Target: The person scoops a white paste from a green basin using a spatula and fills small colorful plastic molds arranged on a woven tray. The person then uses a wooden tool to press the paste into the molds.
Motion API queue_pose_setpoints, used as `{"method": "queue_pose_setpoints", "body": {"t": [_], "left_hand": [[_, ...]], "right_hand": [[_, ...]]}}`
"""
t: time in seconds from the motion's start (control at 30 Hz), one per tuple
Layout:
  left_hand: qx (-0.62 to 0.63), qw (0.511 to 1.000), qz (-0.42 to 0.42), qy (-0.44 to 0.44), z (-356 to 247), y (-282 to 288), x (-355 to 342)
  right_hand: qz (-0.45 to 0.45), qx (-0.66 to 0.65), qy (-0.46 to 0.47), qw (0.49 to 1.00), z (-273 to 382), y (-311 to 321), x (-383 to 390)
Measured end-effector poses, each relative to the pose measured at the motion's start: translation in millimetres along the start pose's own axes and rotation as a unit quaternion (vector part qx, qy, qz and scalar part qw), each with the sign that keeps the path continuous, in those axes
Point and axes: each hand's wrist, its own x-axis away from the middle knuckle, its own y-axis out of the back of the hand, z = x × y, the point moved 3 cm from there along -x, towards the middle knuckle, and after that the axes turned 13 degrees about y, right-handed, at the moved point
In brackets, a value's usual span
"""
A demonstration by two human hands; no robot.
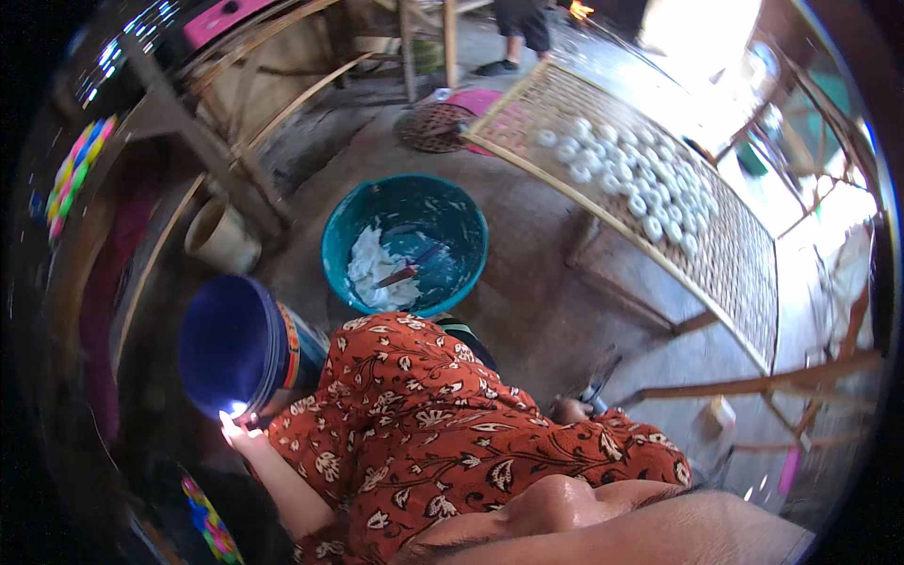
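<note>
My left hand [240, 430] is at the near rim of an upright blue bucket [231, 344], its fingers on the edge in bright glare. My right hand [574, 411] is low at my right, partly behind red floral cloth [424, 414], closed by a grey object too small to make out. In front of me a teal basin [461, 235] holds white paste [372, 264] with a dark-handled tool lying in it.
A woven rack [739, 282] with many white rings [650, 184] stands at right. A beige bucket [221, 235] and wooden frames [169, 151] line the left. Another person's leg [513, 38] shows beyond, near a pink basin [476, 99].
</note>
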Motion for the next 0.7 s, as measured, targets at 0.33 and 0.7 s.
{"method": "queue_pose_setpoints", "body": {"t": [0.33,0.7], "left_hand": [[-0.062,0.996,0.002,0.062,-6,14,22],[-0.073,0.997,-0.005,-0.033,-40,-24,114]], "right_hand": [[0.03,-0.007,0.288,0.957,48,17,-7],[0.111,0.046,0.57,0.813,187,8,43]]}}
